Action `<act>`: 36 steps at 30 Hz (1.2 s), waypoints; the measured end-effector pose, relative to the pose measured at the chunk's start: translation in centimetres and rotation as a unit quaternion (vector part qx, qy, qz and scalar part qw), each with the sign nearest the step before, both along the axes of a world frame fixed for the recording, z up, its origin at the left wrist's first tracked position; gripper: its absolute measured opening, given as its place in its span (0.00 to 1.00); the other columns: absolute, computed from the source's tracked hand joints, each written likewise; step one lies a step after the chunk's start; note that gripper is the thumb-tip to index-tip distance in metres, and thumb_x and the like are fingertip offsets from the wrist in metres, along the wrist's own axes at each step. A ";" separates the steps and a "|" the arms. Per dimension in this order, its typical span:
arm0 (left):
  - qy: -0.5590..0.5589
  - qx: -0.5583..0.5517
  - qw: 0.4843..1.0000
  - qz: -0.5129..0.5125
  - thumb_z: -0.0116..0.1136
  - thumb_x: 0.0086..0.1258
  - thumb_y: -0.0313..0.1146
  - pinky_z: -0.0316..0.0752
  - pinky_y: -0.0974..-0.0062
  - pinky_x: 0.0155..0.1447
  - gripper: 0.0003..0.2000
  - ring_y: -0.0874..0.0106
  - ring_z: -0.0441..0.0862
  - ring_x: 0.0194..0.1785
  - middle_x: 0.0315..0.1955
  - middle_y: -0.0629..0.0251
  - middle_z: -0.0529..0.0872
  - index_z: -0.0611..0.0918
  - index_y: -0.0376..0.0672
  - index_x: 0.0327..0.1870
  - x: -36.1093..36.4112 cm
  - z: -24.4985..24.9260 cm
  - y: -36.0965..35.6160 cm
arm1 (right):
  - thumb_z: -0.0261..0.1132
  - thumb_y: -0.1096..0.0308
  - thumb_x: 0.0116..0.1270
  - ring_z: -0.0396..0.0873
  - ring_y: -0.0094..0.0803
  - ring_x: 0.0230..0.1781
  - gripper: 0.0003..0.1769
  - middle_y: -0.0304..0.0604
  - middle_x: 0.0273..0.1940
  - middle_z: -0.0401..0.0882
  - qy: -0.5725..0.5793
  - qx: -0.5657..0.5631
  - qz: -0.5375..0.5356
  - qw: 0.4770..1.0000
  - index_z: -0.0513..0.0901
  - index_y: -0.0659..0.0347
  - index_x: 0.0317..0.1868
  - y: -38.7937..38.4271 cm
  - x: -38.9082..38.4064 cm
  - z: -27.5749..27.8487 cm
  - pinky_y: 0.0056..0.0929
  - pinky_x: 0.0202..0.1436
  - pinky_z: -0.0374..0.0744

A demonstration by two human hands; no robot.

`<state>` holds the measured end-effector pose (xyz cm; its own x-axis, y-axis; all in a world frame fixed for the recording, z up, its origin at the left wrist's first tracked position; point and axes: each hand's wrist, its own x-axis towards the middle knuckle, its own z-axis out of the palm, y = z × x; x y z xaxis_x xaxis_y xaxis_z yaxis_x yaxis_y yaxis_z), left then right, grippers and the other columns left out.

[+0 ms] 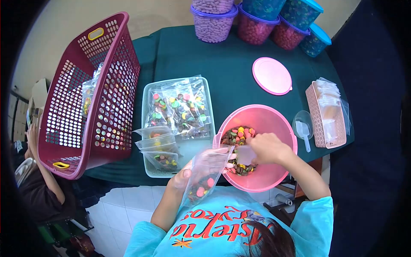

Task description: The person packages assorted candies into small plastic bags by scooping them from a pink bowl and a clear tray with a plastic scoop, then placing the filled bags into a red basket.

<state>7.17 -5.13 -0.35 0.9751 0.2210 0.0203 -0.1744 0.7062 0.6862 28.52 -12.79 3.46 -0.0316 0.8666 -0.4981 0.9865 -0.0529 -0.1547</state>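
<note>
My left hand holds a clear plastic pouch, tilted beside the pink tub, with some coloured round candies low inside it. My right hand is inside the pink tub, fingers closed around a translucent scoop; its handle is hidden by the hand. Brown, pink, yellow and green round candies lie in the tub. Left of it, a pale tray bears several filled pouches, and more pouches overlap at its left edge.
A maroon basket with some pouches stands at left, near another person's arm. A pink lid lies behind the tub. At right are a clear scoop-like utensil and a pink box of bags. Lidded tubs stack at the back.
</note>
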 end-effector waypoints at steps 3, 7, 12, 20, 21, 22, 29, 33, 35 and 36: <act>0.000 -0.006 1.000 -0.006 0.56 0.42 0.64 0.55 0.62 0.62 0.52 0.55 0.61 0.60 0.58 0.43 0.58 0.53 0.29 0.61 0.1 0.1 0.1 | 0.65 0.69 0.40 0.79 0.39 0.31 0.12 0.47 0.27 0.78 0.008 -0.049 0.018 0.999 0.78 0.64 0.27 -0.4 0.0 -2.3 0.34 0.32 0.77; 0.029 0.005 1.000 -0.003 0.56 0.40 0.65 0.56 0.63 0.62 0.53 0.56 0.62 0.60 0.58 0.44 0.59 0.54 0.29 0.60 -0.1 0.3 0.0 | 0.65 0.69 0.41 0.79 0.37 0.31 0.10 0.45 0.28 0.79 -0.053 -0.073 0.013 0.996 0.79 0.62 0.27 -0.4 1.2 -1.0 0.34 0.32 0.77; 0.034 0.024 0.999 0.014 0.55 0.39 0.67 0.56 0.63 0.62 0.55 0.56 0.63 0.59 0.58 0.44 0.59 0.53 0.29 0.61 -0.1 0.8 -0.5 | 0.67 0.63 0.43 0.80 0.33 0.31 0.13 0.41 0.28 0.79 -0.152 -0.064 -0.002 0.986 0.79 0.60 0.29 -0.5 2.3 -1.9 0.32 0.29 0.77; 0.041 0.089 0.989 0.113 0.44 0.43 0.73 0.59 0.60 0.58 0.54 0.54 0.65 0.55 0.56 0.37 0.58 0.54 0.29 0.59 -0.3 0.8 -2.7 | 0.67 0.60 0.46 0.80 0.30 0.31 0.14 0.38 0.29 0.80 -0.179 -0.097 0.058 0.977 0.79 0.58 0.32 0.9 2.8 -2.9 0.29 0.28 0.76; 0.044 0.091 0.987 0.121 0.44 0.43 0.73 0.59 0.60 0.58 0.54 0.53 0.65 0.55 0.56 0.37 0.58 0.54 0.29 0.59 -0.4 0.8 -2.9 | 0.66 0.61 0.47 0.80 0.29 0.31 0.14 0.37 0.29 0.80 -0.187 -0.114 0.080 0.972 0.80 0.58 0.33 1.1 2.8 -3.0 0.29 0.28 0.76; 0.047 0.093 0.986 0.130 0.44 0.43 0.73 0.59 0.59 0.58 0.54 0.53 0.65 0.55 0.56 0.37 0.58 0.54 0.30 0.60 -0.5 0.8 -3.2 | 0.66 0.61 0.47 0.80 0.29 0.31 0.14 0.37 0.29 0.80 -0.188 -0.113 0.084 0.972 0.80 0.58 0.33 1.2 2.9 -3.3 0.29 0.28 0.76; 0.017 0.085 0.979 0.186 0.45 0.43 0.73 0.57 0.58 0.59 0.53 0.52 0.65 0.55 0.56 0.38 0.59 0.54 0.31 0.60 -1.1 -0.3 -4.9 | 0.62 0.66 0.49 0.80 0.31 0.34 0.17 0.39 0.34 0.80 -0.186 -0.142 0.078 0.969 0.75 0.61 0.41 1.9 2.5 -5.8 0.30 0.32 0.77; 0.000 0.081 0.974 0.214 0.45 0.44 0.72 0.58 0.59 0.59 0.51 0.53 0.66 0.54 0.56 0.39 0.60 0.55 0.33 0.60 -1.5 -1.0 -5.5 | 0.65 0.62 0.47 0.79 0.34 0.37 0.25 0.44 0.37 0.78 -0.155 -0.119 0.116 0.974 0.70 0.64 0.44 1.5 2.6 -7.0 0.33 0.34 0.78; -0.003 0.077 0.971 0.227 0.45 0.44 0.72 0.58 0.59 0.58 0.51 0.54 0.66 0.54 0.56 0.40 0.60 0.55 0.34 0.61 -1.7 -1.3 -5.7 | 0.66 0.63 0.45 0.78 0.33 0.38 0.27 0.43 0.39 0.77 -0.148 -0.134 0.143 0.969 0.70 0.63 0.46 1.7 2.6 -6.3 0.32 0.35 0.78; -0.002 0.075 0.970 0.232 0.45 0.44 0.72 0.58 0.59 0.58 0.51 0.54 0.67 0.54 0.56 0.40 0.60 0.55 0.34 0.61 -1.7 -1.4 -5.8 | 0.68 0.63 0.44 0.78 0.33 0.40 0.30 0.41 0.41 0.77 -0.140 -0.150 0.167 0.964 0.70 0.63 0.48 1.9 2.4 -5.9 0.31 0.36 0.78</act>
<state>5.44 -10.96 -1.71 0.7718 0.6295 0.0901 -0.4518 0.4430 0.7744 30.97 -10.92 -2.45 -0.1111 0.6471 -0.7543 0.9571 0.2740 0.0941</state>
